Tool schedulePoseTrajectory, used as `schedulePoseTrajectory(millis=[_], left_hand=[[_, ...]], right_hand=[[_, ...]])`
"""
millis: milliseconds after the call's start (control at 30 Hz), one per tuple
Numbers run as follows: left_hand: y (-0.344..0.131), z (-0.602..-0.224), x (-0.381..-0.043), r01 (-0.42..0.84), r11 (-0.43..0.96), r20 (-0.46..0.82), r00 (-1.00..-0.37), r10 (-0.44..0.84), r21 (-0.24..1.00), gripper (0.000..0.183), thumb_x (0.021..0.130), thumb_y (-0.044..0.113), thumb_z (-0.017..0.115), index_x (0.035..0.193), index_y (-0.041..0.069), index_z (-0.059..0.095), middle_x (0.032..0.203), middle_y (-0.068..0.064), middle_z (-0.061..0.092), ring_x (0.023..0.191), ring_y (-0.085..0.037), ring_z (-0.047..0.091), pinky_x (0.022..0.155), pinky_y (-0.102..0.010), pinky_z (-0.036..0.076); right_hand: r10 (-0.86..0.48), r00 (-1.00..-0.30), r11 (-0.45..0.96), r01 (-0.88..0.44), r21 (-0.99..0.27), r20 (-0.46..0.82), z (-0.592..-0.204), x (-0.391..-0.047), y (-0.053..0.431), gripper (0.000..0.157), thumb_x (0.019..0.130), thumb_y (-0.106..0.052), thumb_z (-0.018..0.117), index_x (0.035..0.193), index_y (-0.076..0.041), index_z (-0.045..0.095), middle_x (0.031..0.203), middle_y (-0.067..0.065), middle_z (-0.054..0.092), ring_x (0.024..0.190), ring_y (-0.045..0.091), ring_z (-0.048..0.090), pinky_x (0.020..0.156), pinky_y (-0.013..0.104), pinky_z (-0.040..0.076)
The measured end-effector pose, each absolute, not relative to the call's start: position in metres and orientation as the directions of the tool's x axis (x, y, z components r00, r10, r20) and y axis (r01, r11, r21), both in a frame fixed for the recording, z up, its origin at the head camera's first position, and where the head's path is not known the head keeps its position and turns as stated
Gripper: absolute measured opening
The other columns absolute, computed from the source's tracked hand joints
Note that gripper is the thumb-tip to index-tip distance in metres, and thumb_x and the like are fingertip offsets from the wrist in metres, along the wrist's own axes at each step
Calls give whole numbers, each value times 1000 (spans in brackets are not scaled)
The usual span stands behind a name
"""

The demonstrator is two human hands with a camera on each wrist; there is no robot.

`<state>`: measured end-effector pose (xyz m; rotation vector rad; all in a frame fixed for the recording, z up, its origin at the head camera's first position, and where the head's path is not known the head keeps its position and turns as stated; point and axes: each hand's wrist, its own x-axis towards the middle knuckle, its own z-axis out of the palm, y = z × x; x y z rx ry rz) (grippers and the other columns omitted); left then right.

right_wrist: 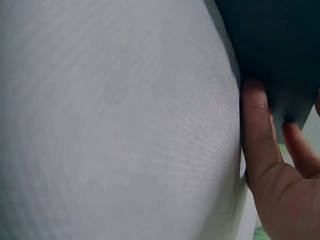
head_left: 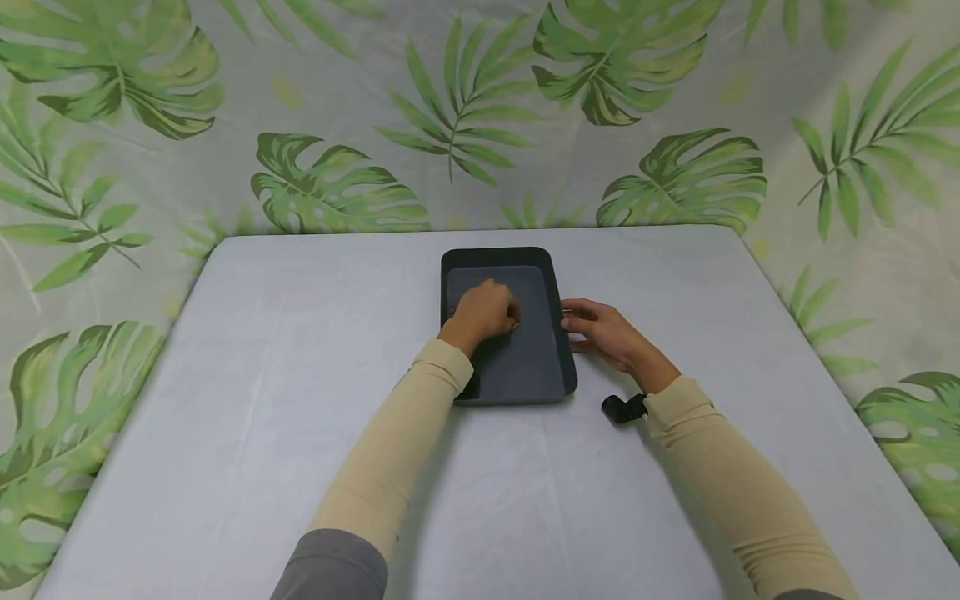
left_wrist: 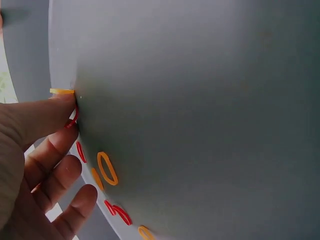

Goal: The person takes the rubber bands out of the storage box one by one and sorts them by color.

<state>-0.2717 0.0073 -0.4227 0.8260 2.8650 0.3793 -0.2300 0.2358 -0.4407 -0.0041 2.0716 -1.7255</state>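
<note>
Nearest on the white tabletop [head_left: 300, 467], the right hand [head_left: 609, 333] lies beside the dark tray [head_left: 547, 379], its fingers [right_wrist: 257, 125] nearly straight and pressed against the tray's right outer wall. The tray sits at the middle of the tabletop. Inside it, the left hand [head_left: 483, 310] pinches a yellow rubber band [left_wrist: 62, 91] at thumb tip, with red and orange rubber bands [left_wrist: 107, 168] scattered just beside it.

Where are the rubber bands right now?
In the left wrist view, the rubber bands, red and orange, lie inside the dark tray beside the left hand; in the head view that hand hides them.
</note>
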Motion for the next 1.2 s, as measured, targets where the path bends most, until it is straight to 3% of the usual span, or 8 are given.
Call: schedulePoseTrajectory(millis=[267, 500, 967, 1067, 1200], left_hand=[[7, -422, -272, 509, 818, -63, -838, 542, 268, 14, 92, 28, 71, 97, 18, 79, 105, -1, 74, 103, -23, 62, 88, -40, 55], [6, -417, -272, 490, 844, -81, -853, 516, 216, 14, 95, 18, 65, 99, 17, 78, 108, -3, 73, 103, -24, 66, 87, -40, 57], [3, -417, -271, 469, 857, -94, -863, 496, 215, 13, 94, 18, 66, 99, 17, 78, 104, -2, 75, 99, -23, 67, 88, -40, 57], [1, -417, -272, 466, 845, -81, -862, 501, 262, 13, 94, 18, 66, 95, 16, 79, 100, -2, 75, 93, -22, 67, 85, -39, 57], [-4, -410, -272, 456, 775, -34, -853, 521, 437, 12, 93, 22, 69, 94, 17, 80, 97, 0, 77, 86, -18, 67, 80, -33, 55]], right_hand=[[-281, -901, 209, 278, -937, -330, -442, -231, 237, 55, 103, -11, 51, 154, -3, 32, 153, 22, 39, 138, 34, 43, 91, 29, 56], [-279, -901, 229, 273, -934, -332, -439, -230, 238, 56, 103, -13, 53, 154, -5, 32, 155, 21, 38, 142, 37, 40, 102, 40, 53], [-280, -898, 229, 281, -932, -339, -438, -230, 236, 57, 102, -13, 53, 154, -4, 32, 155, 21, 37, 143, 37, 39, 102, 40, 52], [-278, -899, 224, 283, -933, -339, -438, -230, 236, 56, 102, -12, 52, 154, -4, 31, 155, 21, 37, 143, 37, 40, 98, 35, 55], [-279, -899, 215, 285, -934, -338, -438, -229, 236, 56, 103, -12, 52, 154, -4, 31, 156, 20, 36, 143, 37, 39, 93, 30, 56]])
